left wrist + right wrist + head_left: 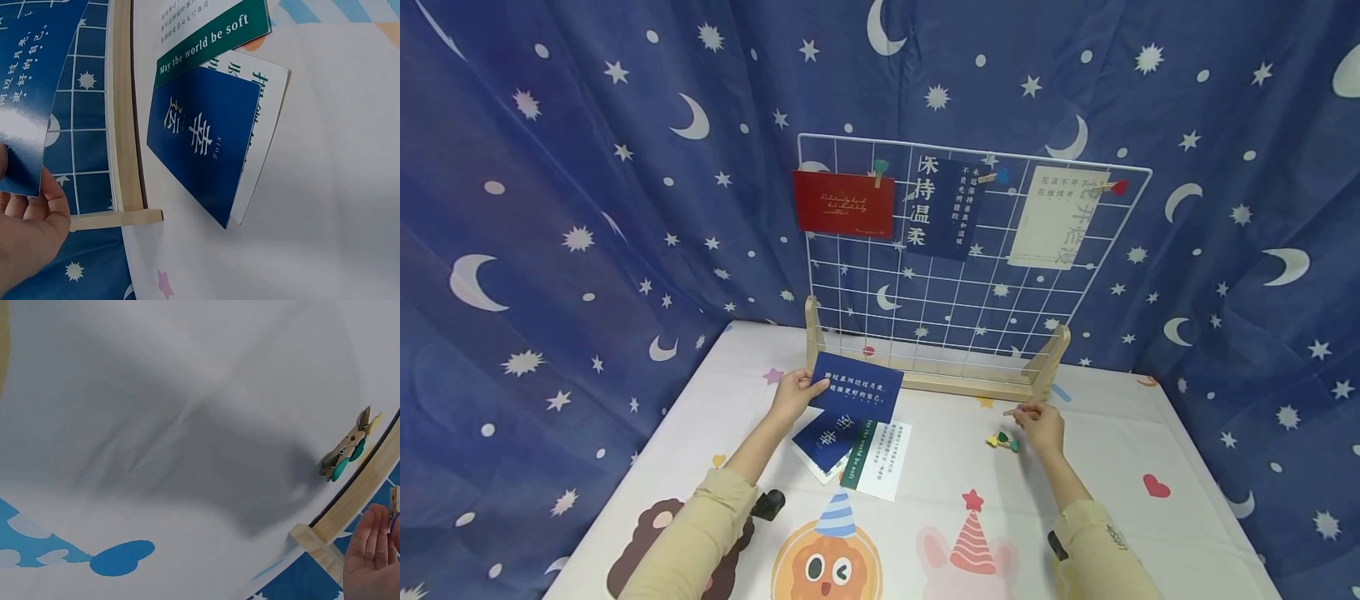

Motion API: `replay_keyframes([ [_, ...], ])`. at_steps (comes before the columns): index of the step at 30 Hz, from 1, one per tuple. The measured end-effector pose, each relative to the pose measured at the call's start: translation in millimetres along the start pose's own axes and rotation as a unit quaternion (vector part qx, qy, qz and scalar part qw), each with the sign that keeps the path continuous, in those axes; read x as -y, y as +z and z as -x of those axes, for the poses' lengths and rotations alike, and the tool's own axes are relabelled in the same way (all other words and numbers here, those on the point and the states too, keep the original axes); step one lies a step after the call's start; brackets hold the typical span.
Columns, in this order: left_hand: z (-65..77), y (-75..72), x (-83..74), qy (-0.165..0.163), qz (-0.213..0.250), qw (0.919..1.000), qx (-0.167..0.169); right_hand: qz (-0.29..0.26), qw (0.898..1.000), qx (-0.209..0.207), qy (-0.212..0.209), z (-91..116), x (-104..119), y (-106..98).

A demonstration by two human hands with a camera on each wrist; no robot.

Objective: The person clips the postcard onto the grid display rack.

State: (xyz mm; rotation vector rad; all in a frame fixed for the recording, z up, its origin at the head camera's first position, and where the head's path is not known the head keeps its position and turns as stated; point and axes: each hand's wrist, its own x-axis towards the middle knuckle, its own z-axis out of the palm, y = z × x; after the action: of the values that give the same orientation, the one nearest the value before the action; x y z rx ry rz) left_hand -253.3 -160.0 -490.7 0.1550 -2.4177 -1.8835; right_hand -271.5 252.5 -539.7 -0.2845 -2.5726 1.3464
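Note:
My left hand (792,398) pinches a dark blue card (861,388) with white writing at its left edge, thumb on the front. Below it on the table lie another blue card (200,134), a white card (265,122) partly hidden under that one, and a green-and-white card (880,458). At the right foot of the rack, my right hand (1042,427) pinches a small wooden clothespin (393,499) with a bit of purple on it, cut off by the frame edge in the right wrist view. Several clothespins (1002,442) with green and yellow decorations lie just left of that hand.
A white wire grid rack (955,312) on a wooden base (962,385) stands at the back. Clipped along its top are a red card (842,204), a blue card (946,208) and a cream card (1052,221). Behind hangs a starry blue curtain (625,200).

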Motion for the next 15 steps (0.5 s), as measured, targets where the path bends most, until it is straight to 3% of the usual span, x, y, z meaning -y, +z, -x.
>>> replay_keyframes([
  [15,-5.5,-1.6,-6.7,-0.029,0.030,0.9989,-0.023,-0.007,1.000,0.011,-0.020,0.0,6.4,4.2],
])
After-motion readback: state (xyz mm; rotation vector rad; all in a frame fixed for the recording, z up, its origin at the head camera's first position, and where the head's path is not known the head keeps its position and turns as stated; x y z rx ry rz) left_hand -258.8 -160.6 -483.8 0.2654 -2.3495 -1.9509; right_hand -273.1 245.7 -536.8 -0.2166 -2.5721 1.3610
